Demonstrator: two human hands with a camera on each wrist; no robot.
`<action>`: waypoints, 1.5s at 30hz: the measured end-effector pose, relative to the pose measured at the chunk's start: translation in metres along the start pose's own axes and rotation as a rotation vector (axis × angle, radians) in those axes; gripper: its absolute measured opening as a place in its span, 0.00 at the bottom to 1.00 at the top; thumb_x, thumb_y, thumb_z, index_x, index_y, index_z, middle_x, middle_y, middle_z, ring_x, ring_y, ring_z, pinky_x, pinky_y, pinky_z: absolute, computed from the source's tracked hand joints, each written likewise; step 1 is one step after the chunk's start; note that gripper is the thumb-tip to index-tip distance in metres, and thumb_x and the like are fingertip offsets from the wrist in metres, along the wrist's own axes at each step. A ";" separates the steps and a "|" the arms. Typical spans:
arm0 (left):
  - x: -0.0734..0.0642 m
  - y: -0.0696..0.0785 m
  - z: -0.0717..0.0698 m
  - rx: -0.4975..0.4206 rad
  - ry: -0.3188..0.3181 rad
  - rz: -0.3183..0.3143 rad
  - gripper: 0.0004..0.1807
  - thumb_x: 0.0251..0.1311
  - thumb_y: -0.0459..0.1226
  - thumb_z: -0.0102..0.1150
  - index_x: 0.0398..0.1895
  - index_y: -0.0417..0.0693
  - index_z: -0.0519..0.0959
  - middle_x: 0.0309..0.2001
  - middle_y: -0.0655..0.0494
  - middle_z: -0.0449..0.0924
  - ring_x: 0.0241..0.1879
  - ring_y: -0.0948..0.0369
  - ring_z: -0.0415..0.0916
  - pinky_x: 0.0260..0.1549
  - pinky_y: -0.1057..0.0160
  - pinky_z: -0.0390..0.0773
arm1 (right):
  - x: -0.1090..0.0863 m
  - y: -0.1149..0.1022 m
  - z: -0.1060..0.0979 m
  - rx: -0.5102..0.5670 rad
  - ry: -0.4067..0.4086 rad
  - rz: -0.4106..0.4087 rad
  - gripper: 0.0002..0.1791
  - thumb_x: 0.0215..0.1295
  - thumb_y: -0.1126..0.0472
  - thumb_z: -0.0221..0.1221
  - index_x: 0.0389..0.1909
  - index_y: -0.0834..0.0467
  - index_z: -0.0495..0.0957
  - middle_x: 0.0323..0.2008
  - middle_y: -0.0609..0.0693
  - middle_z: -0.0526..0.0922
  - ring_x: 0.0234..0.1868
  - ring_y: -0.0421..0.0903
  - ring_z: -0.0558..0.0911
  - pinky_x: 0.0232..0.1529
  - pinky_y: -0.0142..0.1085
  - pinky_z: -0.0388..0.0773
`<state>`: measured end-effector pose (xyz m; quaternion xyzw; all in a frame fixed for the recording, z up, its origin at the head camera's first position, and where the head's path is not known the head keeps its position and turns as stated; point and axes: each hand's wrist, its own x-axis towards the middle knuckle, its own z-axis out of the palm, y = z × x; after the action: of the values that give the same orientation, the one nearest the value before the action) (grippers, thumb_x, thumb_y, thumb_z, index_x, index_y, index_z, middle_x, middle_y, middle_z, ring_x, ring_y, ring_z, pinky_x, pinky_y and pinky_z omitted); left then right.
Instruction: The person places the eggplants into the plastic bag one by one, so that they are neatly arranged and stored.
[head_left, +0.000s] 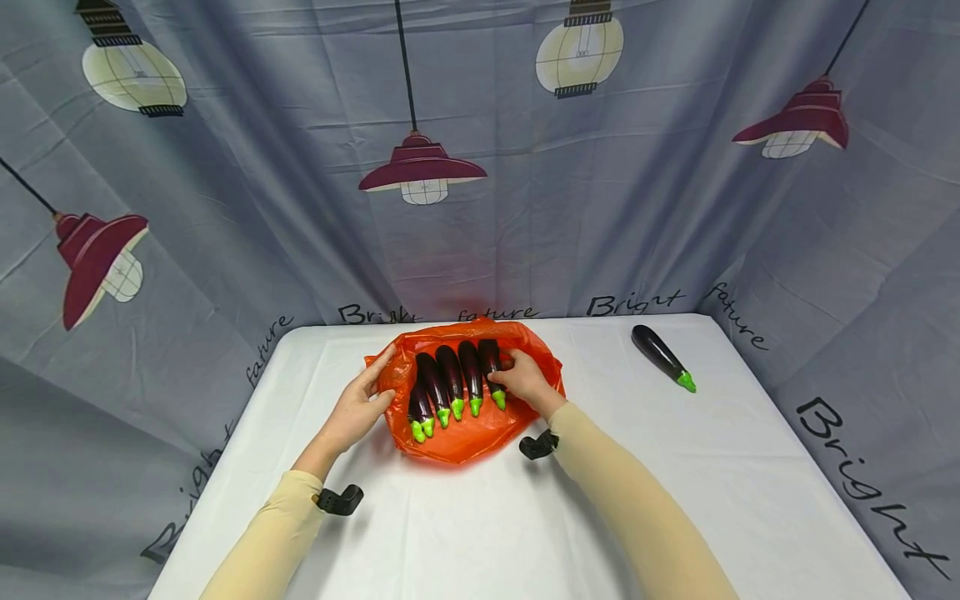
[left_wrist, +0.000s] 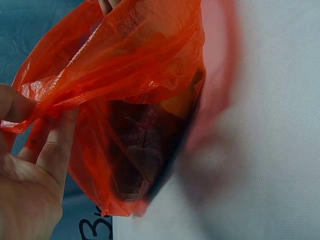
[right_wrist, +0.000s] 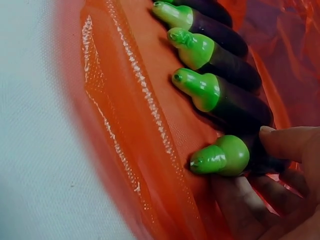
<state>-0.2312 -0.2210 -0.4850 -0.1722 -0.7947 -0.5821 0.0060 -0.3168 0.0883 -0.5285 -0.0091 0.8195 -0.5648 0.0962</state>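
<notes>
An orange-red plastic bag lies with its mouth spread wide on the table. Several dark purple eggplants with bright green stems form a row inside it. My left hand pinches the bag's left edge between thumb and fingers, as the left wrist view shows closely. At the row's right end, my right hand grips an eggplant, thumb above and fingers beneath; its stem points toward me. Another eggplant lies alone on the table to the right of the bag.
A white cloth covers the table. Grey curtains printed with lamps and lettering hang behind it and along both sides. A black wrist device sits on the left sleeve, another on the right.
</notes>
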 end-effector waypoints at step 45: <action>-0.002 -0.006 0.000 -0.011 0.010 0.001 0.41 0.69 0.23 0.52 0.82 0.56 0.56 0.80 0.49 0.54 0.68 0.46 0.67 0.53 0.73 0.74 | -0.030 -0.007 -0.028 -0.130 -0.069 -0.100 0.39 0.63 0.63 0.69 0.74 0.62 0.65 0.66 0.64 0.74 0.56 0.58 0.81 0.51 0.44 0.83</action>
<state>-0.2315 -0.2231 -0.4912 -0.1700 -0.7912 -0.5874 0.0092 -0.2931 0.1149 -0.5078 -0.0759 0.8491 -0.5140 0.0951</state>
